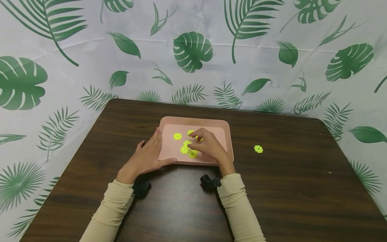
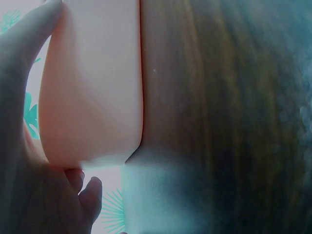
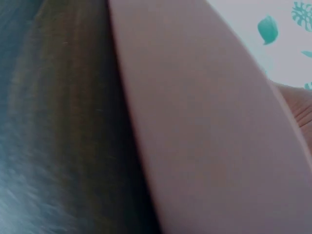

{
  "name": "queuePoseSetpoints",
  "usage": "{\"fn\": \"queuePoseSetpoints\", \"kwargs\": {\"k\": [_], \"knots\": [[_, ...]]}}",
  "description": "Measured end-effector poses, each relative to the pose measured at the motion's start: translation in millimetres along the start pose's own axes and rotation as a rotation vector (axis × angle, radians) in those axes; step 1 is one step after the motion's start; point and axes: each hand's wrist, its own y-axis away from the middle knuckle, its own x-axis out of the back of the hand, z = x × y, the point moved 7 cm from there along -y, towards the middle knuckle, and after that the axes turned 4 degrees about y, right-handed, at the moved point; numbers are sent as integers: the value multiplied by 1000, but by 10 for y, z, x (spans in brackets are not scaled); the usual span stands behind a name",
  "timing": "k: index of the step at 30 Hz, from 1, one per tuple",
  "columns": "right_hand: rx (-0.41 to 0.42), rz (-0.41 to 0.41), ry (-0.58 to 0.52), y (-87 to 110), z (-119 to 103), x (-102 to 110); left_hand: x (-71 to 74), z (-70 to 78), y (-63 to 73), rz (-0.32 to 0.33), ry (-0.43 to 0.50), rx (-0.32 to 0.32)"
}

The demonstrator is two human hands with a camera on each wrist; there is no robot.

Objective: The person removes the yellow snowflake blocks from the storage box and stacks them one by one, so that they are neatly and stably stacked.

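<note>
A shallow pink tray [image 1: 169, 153] lies on the table in the head view. Several flat yellow-green slotted discs [image 1: 177, 136] are inside it, some overlapping near the middle. My left hand [image 1: 146, 156] rests on the tray's front left corner, its fingers fairly straight along the left side and its thumb along the front rim. Over the discs hovers my right hand [image 1: 208, 144], with thumb and forefinger apart and bent, partly hiding some discs. The left wrist view shows the tray's outer wall [image 2: 97, 87] against that hand. Mostly tray wall [image 3: 204, 122] fills the right wrist view.
One more yellow-green disc [image 1: 258, 149] lies on the dark wooden table [image 1: 287, 188], right of the tray. A small pale speck [image 1: 330, 172] is farther right. Behind the table hangs a white cloth [image 1: 145, 64] printed with green leaves. Each wrist wears a black band [image 1: 210, 182].
</note>
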Motion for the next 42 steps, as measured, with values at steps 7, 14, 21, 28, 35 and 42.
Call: {"fn": "queuePoseSetpoints", "kwargs": {"k": [7,14,21,28,35,42], "knots": [[-42,-75,62,-14,26,-158,-1,4,1,4,7,-1],[-124,-95,115,-15,78,-201,13,12,-2,0,6,0],[-144,-93,137,-32,81,-222,13,5,-5,2,2,2],[-158,-76,168,-28,78,-235,16,13,6,9,14,-6],[-152,-54,224,-27,65,-229,16,10,13,10,9,-4],[-121,-49,189,-36,61,-216,16,2,15,13,6,-2]]}}
